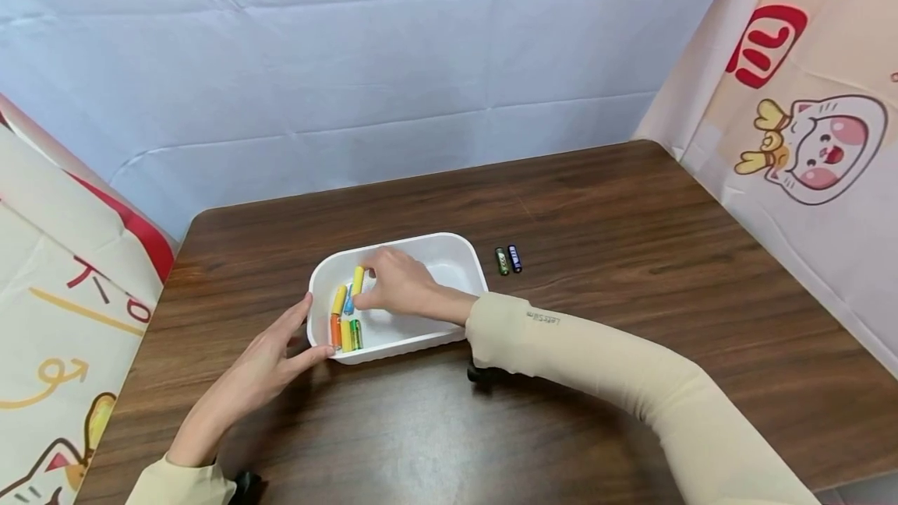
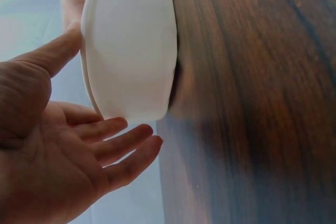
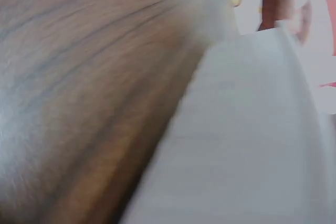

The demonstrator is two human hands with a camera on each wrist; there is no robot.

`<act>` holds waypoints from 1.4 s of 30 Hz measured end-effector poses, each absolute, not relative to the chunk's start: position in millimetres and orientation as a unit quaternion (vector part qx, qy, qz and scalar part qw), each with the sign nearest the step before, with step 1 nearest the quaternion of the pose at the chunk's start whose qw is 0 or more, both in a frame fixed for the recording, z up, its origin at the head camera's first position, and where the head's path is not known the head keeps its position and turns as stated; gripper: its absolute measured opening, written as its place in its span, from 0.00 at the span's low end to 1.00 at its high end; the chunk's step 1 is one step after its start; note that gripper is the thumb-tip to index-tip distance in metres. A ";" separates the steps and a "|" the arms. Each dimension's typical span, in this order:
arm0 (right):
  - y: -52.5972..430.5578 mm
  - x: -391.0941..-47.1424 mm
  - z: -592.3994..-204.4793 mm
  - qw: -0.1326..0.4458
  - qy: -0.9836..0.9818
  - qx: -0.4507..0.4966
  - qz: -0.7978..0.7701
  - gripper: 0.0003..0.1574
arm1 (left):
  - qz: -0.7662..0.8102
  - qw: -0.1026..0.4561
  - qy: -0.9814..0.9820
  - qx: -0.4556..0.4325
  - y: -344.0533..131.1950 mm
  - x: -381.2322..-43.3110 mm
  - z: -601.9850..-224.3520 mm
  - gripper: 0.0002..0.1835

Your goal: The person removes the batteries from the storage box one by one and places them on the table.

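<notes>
A white plastic tray [image 1: 449, 252] stands on the table. My left hand [image 1: 270, 353] touches its left end, thumb on the front rim and loosely straight fingers against the end wall. Inside the tray, my right hand [image 1: 398, 283] pinches a yellow battery [image 1: 358, 280] between thumb and forefinger. Close by in the tray lie another yellow battery [image 1: 340, 300] and a blue battery [image 1: 348, 302]. At the front left corner are an orange battery [image 1: 335, 331], a third yellow battery [image 1: 346, 336] and a green battery [image 1: 356, 334]. The right wrist view is blurred and hides the right fingers.
On the dark wooden table [image 1: 596, 232], right of the tray, a dark green battery [image 1: 501, 261] and a dark blue battery [image 1: 515, 259] lie side by side. A pale cloth [image 1: 386, 61] hangs behind the table, with printed cloths at both sides.
</notes>
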State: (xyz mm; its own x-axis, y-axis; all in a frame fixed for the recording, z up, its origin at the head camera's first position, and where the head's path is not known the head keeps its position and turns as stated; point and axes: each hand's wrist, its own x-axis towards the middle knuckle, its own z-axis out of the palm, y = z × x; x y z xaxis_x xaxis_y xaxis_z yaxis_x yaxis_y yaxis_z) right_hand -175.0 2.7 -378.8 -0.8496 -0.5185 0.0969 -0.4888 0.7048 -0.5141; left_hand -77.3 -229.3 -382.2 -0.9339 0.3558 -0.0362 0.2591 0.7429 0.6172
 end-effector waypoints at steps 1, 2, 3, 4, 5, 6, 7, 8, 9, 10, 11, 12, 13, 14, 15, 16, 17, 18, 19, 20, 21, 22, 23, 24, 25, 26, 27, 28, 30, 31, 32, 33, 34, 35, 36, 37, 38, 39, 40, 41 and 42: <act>6.8 -175.4 -373.3 0.021 0.916 -0.283 -0.283 0.14 | 0.318 0.076 0.930 0.165 -229.2 -77.7 -382.0 0.50; 11.7 -175.8 -367.4 0.016 0.909 -0.292 -0.296 0.14 | 0.318 0.077 0.930 0.165 -229.2 -77.9 -381.8 0.50; 17.2 -176.3 -361.3 0.011 0.903 -0.300 -0.309 0.15 | 0.319 0.078 0.930 0.164 -229.2 -78.0 -381.6 0.50; 23.8 -176.9 -354.9 0.005 0.895 -0.307 -0.322 0.17 | 0.319 0.078 0.930 0.164 -229.2 -78.1 -381.4 0.50; 31.7 -178.4 -348.9 0.001 0.886 -0.318 -0.338 0.18 | 0.319 0.078 0.930 0.163 -229.3 -78.1 -381.1 0.50; 40.5 -179.8 -343.2 -0.004 0.876 -0.330 -0.353 0.19 | 0.318 0.079 0.931 0.162 -229.4 -78.0 -380.8 0.50; 49.9 -181.4 -338.1 -0.008 0.865 -0.342 -0.368 0.20 | 0.318 0.080 0.931 0.161 -229.5 -77.8 -380.6 0.50; 59.9 -183.2 -333.8 -0.012 0.854 -0.350 -0.385 0.20 | 0.317 0.080 0.931 0.160 -229.6 -77.6 -380.5 0.51; 70.5 -185.2 -329.9 -0.019 0.844 -0.360 -0.397 0.20 | 0.317 0.079 0.932 0.159 -229.7 -77.4 -380.4 0.51; 81.5 -187.1 -326.3 -0.024 0.836 -0.368 -0.407 0.20 | 0.316 0.079 0.932 0.159 -229.6 -77.3 -380.3 0.51; 92.8 -189.1 -323.5 -0.029 0.830 -0.374 -0.413 0.21 | 0.315 0.077 0.932 0.160 -229.6 -77.2 -380.4 0.51; 103.8 -190.6 -321.0 -0.036 0.826 -0.376 -0.418 0.23 | 0.315 0.076 0.932 0.161 -229.6 -77.1 -380.4 0.51; 114.9 -192.4 -319.0 -0.040 0.825 -0.374 -0.421 0.24 | 0.313 0.074 0.933 0.163 -229.5 -77.1 -380.4 0.50; 126.1 -194.1 -317.2 -0.044 0.828 -0.369 -0.420 0.25 | 0.313 0.072 0.933 0.164 -229.4 -77.2 -380.3 0.50; 137.4 -195.7 -315.5 -0.045 0.831 -0.363 -0.418 0.26 | 0.312 0.071 0.933 0.164 -229.2 -77.4 -380.2 0.50; 148.8 -197.5 -314.8 -0.046 0.835 -0.357 -0.416 0.26 | 0.311 0.071 0.933 0.163 -229.0 -77.6 -380.0 0.50; 160.0 -199.2 -314.7 -0.046 0.842 -0.349 -0.410 0.27 | 0.312 0.072 0.933 0.162 -228.9 -77.9 -379.9 0.50; 170.9 -200.8 -315.2 -0.046 0.849 -0.340 -0.402 0.27 | 0.313 0.073 0.933 0.161 -228.8 -78.1 -379.8 0.51; 181.3 -202.2 -316.7 -0.044 0.857 -0.330 -0.393 0.27 | 0.313 0.074 0.933 0.159 -228.8 -78.3 -379.8 0.51; 191.1 -203.6 -319.2 -0.043 0.865 -0.322 -0.383 0.27 | 0.313 0.076 0.933 0.158 -228.8 -78.6 -380.0 0.51; 200.2 -204.6 -322.7 -0.041 0.873 -0.314 -0.371 0.27 | 0.314 0.079 0.933 0.156 -229.0 -78.7 -380.1 0.51; 208.3 -205.3 -326.9 -0.037 0.881 -0.306 -0.358 0.27 | 0.315 0.081 0.933 0.154 -229.2 -79.0 -380.4 0.51; 215.6 -205.6 -331.7 -0.032 0.890 -0.298 -0.343 0.28 | 0.317 0.082 0.932 0.153 -229.5 -79.3 -380.7 0.51; 222.2 -206.1 -337.3 -0.026 0.898 -0.291 -0.328 0.28 | 0.318 0.083 0.932 0.152 -229.9 -79.5 -381.0 0.50; 227.7 -206.2 -342.8 -0.019 0.906 -0.284 -0.314 0.28 | 0.318 0.085 0.932 0.150 -230.4 -79.6 -381.4 0.50; 232.6 -206.3 -348.5 -0.013 0.913 -0.278 -0.300 0.28 | 0.319 0.085 0.932 0.149 -230.8 -79.8 -381.8 0.49; 236.9 -206.5 -353.9 -0.005 0.918 -0.272 -0.288 0.29 | 0.320 0.085 0.932 0.148 -231.3 -79.8 -382.3 0.48; 240.5 -206.6 -358.8 0.002 0.923 -0.266 -0.277 0.29 | 0.321 0.085 0.932 0.148 -231.7 -79.8 -382.9 0.48; 246.6 -207.4 -367.5 0.016 0.931 -0.254 -0.261 0.30 | 0.322 0.084 0.931 0.149 -232.3 -79.3 -384.0 0.47; 249.0 -207.8 -371.0 0.023 0.933 -0.250 -0.257 0.30 | 0.322 0.083 0.931 0.149 -232.5 -79.1 -384.6 0.48; 251.3 -208.3 -374.3 0.030 0.935 -0.246 -0.252 0.31 | 0.322 0.082 0.931 0.150 -232.5 -79.0 -385.2 0.48; 253.5 -208.3 -377.0 0.037 0.937 -0.242 -0.250 0.31 | 0.323 0.081 0.931 0.150 -232.4 -78.5 -385.5 0.48; 255.3 -208.3 -379.5 0.042 0.938 -0.240 -0.246 0.32 | 0.324 0.081 0.931 0.150 -232.1 -78.1 -385.6 0.48; 256.9 -208.3 -381.9 0.049 0.939 -0.239 -0.243 0.32 | 0.324 0.081 0.931 0.150 -231.8 -78.0 -385.7 0.47; 258.3 -208.3 -384.2 0.054 0.940 -0.239 -0.240 0.32 | 0.325 0.080 0.930 0.150 -231.5 -77.9 -385.7 0.47; 259.2 -208.1 -386.1 0.058 0.940 -0.240 -0.237 0.31 | 0.324 0.080 0.931 0.150 -231.3 -77.9 -385.7 0.47; 260.0 -207.9 -388.0 0.063 0.940 -0.240 -0.235 0.31 | 0.323 0.079 0.931 0.150 -230.9 -78.0 -385.5 0.47; 260.5 -207.8 -389.8 0.066 0.940 -0.241 -0.234 0.31 | 0.323 0.079 0.931 0.149 -230.6 -78.1 -385.2 0.46; 260.8 -207.7 -391.5 0.069 0.940 -0.242 -0.232 0.30 | 0.322 0.080 0.931 0.149 -230.4 -78.2 -384.9 0.46; 261.0 -207.6 -393.4 0.071 0.939 -0.243 -0.231 0.30 | 0.322 0.080 0.932 0.148 -230.2 -78.2 -384.5 0.46; 261.0 -207.8 -395.2 0.073 0.939 -0.245 -0.230 0.29 | 0.321 0.081 0.932 0.148 -230.0 -78.2 -384.3 0.46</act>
